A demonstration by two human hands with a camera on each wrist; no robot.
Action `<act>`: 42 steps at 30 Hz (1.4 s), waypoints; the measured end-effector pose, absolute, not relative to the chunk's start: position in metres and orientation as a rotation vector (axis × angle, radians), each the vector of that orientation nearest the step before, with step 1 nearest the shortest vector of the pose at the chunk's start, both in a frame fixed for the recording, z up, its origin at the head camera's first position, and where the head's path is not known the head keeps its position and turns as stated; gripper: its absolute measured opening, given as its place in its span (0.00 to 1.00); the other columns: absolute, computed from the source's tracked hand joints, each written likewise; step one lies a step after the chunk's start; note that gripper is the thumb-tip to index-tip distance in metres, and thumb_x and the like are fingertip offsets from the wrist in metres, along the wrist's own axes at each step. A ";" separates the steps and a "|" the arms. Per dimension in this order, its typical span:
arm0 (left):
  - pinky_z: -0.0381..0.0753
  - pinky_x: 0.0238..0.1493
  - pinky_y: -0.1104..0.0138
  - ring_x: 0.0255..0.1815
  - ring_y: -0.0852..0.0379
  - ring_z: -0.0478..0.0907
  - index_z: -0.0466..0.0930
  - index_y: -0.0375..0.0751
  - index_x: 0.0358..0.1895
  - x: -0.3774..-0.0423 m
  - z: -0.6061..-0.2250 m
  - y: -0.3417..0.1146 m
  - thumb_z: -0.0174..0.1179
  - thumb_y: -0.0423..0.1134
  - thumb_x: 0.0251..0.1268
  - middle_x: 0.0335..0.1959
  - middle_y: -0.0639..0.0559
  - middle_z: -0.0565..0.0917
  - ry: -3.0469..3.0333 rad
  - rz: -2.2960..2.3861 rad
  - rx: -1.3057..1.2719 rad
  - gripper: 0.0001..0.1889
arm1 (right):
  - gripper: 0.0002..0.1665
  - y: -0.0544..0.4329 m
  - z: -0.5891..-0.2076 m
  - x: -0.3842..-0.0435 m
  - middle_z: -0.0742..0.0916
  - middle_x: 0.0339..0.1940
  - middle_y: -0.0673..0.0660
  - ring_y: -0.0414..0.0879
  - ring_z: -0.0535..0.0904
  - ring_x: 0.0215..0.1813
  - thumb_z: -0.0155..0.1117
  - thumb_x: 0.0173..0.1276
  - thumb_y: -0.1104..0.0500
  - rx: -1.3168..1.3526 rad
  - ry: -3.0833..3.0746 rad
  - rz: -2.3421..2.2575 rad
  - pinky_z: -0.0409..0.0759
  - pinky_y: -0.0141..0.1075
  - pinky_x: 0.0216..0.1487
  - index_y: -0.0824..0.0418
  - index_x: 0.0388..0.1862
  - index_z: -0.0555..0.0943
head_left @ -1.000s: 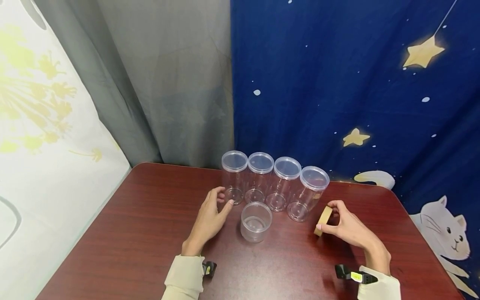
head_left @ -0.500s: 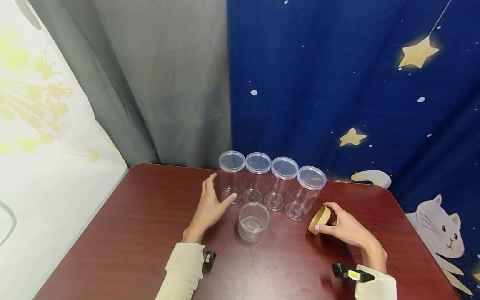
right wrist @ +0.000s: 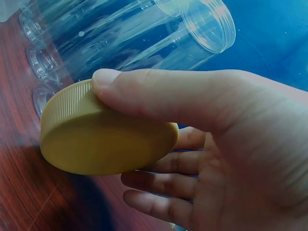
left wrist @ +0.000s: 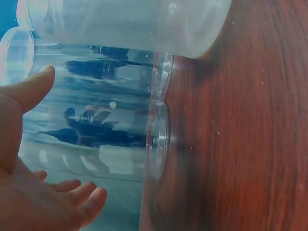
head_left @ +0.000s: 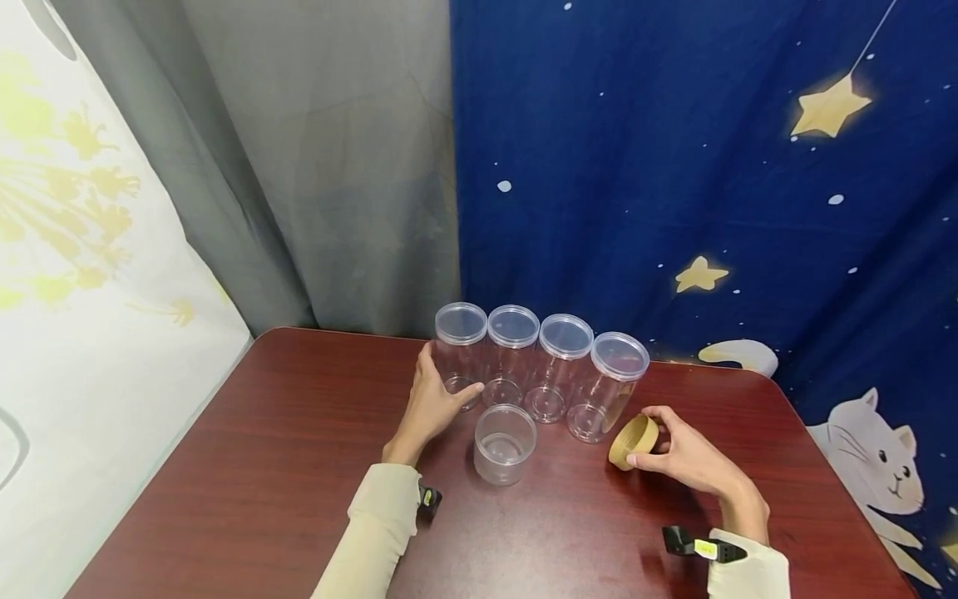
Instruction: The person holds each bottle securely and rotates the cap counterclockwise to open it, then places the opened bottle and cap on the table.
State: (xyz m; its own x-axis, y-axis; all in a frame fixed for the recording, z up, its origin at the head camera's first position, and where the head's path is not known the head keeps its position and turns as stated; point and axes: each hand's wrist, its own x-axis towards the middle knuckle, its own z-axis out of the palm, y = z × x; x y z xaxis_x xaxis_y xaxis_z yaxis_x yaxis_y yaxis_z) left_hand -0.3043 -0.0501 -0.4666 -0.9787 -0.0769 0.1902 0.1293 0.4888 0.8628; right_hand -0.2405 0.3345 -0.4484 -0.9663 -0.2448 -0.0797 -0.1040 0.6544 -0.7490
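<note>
On the dark red tabletop [head_left: 299, 466], looking at four tall clear jars [head_left: 554, 374] lined up upright, see-through right down to the bases. Just in front, also see a shorter, cloudier tub [head_left: 501, 467], open-topped, with its bottom showing through too. Near the rightmost jar [head_left: 608, 395], pinching a tilted yellow cap [head_left: 634, 443] by its edge with the right hand [head_left: 688, 451], between thumb and fingers. Beside the leftmost jar [head_left: 460, 363], holding the left hand [head_left: 430, 403] loose with thumb and fingers apart. Can't tell if touching it.
</note>
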 end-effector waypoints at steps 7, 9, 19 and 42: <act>0.63 0.67 0.38 0.71 0.35 0.65 0.44 0.40 0.77 -0.309 -0.467 -0.047 0.77 0.50 0.48 0.72 0.34 0.65 -2.508 -1.494 0.013 0.59 | 0.51 0.339 -0.451 -0.240 0.79 0.56 0.69 0.52 0.82 0.49 0.77 0.57 0.55 -0.343 2.715 -1.184 0.80 0.30 0.43 0.74 0.69 0.59; 0.64 0.67 0.39 0.70 0.35 0.66 0.45 0.42 0.77 -0.310 -0.468 -0.046 0.77 0.51 0.48 0.71 0.35 0.66 -2.504 -1.490 0.026 0.58 | 0.52 0.341 -0.451 -0.239 0.79 0.55 0.69 0.51 0.81 0.48 0.78 0.56 0.55 -0.366 2.724 -1.164 0.80 0.30 0.44 0.75 0.69 0.58; 0.67 0.68 0.45 0.68 0.37 0.69 0.51 0.36 0.75 -0.316 -0.472 -0.045 0.78 0.47 0.48 0.67 0.33 0.70 -2.412 -1.503 0.031 0.54 | 0.56 0.347 -0.451 -0.235 0.80 0.57 0.69 0.53 0.77 0.52 0.80 0.51 0.50 -0.390 2.768 -0.975 0.75 0.29 0.50 0.77 0.68 0.61; 0.75 0.58 0.49 0.55 0.40 0.78 0.57 0.39 0.65 -0.304 -0.465 -0.052 0.76 0.49 0.50 0.55 0.35 0.78 -2.359 -1.579 0.029 0.44 | 0.60 0.348 -0.473 -0.241 0.72 0.63 0.71 0.63 0.69 0.61 0.83 0.44 0.51 -0.356 2.774 -0.898 0.69 0.60 0.60 0.74 0.70 0.62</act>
State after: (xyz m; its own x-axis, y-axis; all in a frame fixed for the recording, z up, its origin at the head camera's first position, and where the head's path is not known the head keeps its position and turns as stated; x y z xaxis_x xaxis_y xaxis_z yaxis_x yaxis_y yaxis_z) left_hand -0.3038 -0.0519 -0.4653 -0.9543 -0.1823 0.2367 0.1493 0.3954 0.9063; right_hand -0.2414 0.3484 -0.4726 -0.9502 -0.2885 -0.1180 -0.1647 0.7861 -0.5958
